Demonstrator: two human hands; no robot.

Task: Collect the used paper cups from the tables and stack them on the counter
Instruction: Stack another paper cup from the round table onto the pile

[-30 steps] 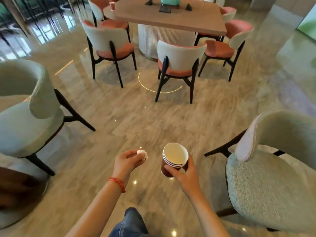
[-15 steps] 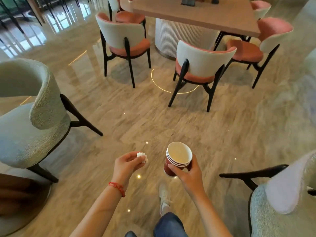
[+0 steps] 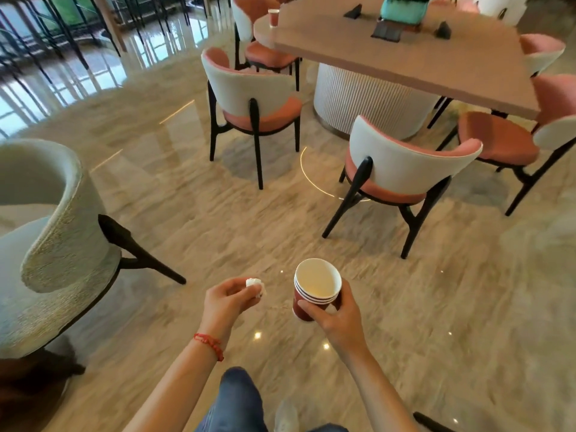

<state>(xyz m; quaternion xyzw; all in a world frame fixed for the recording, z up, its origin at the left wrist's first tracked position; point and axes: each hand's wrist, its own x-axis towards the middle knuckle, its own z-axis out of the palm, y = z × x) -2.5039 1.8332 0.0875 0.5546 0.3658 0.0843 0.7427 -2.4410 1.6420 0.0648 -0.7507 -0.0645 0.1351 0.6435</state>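
My right hand [image 3: 335,313] grips a stack of red paper cups [image 3: 314,289] with white insides, held upright low in the middle of the view. My left hand [image 3: 229,299] pinches a small crumpled white tissue [image 3: 256,285] just left of the stack. Another red paper cup [image 3: 274,17] stands on a table [image 3: 405,54] far ahead, near its left end.
Pink and white chairs [image 3: 402,173] ring the wooden table ahead. A grey armchair [image 3: 46,232] stands close on my left. Polished marble floor [image 3: 218,219] lies between me and the table. Dark holders and a teal pot [image 3: 403,7] sit on the tabletop.
I have walked forward and turned right; the table and pink chairs are closer, and the grey chair on my right has left the view. Both hands keep their holds.
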